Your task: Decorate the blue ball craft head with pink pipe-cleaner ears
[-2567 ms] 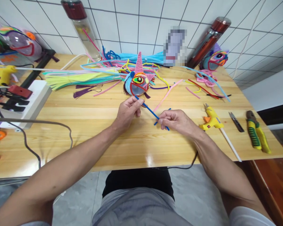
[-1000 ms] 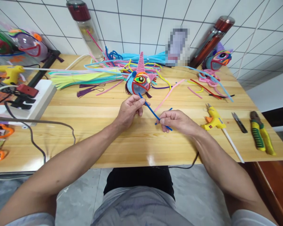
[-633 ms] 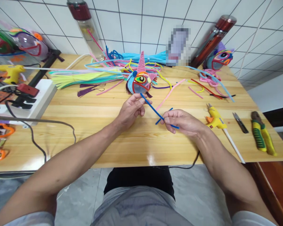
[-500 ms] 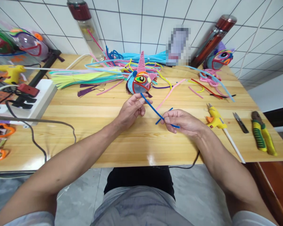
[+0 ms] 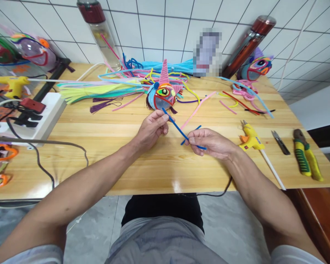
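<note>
Between my hands a blue pipe cleaner (image 5: 176, 125) slants down from left to right over the table. My left hand (image 5: 153, 129) pinches its upper end between thumb and fingers. Near its lower end my right hand (image 5: 209, 142) is closed on it, and the tip sticks out past the fingers. A short blue piece (image 5: 198, 128) crosses it beside the right fingertips; whether it is held or lies on the table I cannot tell. Just beyond my left hand stands a decorated clear ball (image 5: 162, 97) with a pink horn, a coloured eye and red trim.
Bundles of coloured pipe cleaners (image 5: 104, 88) lie at the back. To the right are a yellow glue gun (image 5: 250, 137), small snips (image 5: 280, 142) and pliers (image 5: 305, 156). A power strip (image 5: 48, 113) with cables and another glue gun (image 5: 13, 85) occupy the left.
Both hands and the blue pipe cleaner have shifted very slightly to the left. The grip of each hand looks the same.
</note>
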### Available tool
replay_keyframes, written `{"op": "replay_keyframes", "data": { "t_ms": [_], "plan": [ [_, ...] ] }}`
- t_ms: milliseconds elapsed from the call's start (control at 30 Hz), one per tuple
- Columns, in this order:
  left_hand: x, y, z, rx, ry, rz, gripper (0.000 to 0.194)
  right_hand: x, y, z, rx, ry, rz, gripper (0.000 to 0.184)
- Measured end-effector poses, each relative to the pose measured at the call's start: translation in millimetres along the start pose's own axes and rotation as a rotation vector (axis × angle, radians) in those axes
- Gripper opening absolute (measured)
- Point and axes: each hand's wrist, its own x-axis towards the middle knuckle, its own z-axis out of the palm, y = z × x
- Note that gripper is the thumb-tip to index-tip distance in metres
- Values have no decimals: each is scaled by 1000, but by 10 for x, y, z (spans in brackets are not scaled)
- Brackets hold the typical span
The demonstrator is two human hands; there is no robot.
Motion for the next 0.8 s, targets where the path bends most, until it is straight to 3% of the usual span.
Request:
{"op": "replay_keyframes", "data": {
  "t_ms": [200, 633, 800],
  "plan": [
    [0, -19, -1, 13, 45, 18, 44, 21, 49, 3, -24, -15, 2, 41],
    [-6, 19, 36, 0, 18, 27, 49, 53, 95, 14, -29, -40, 11, 43],
    [3, 14, 11, -2, 10, -3, 46, 49, 86, 63, -87, 65, -45, 37]
  ]
}}
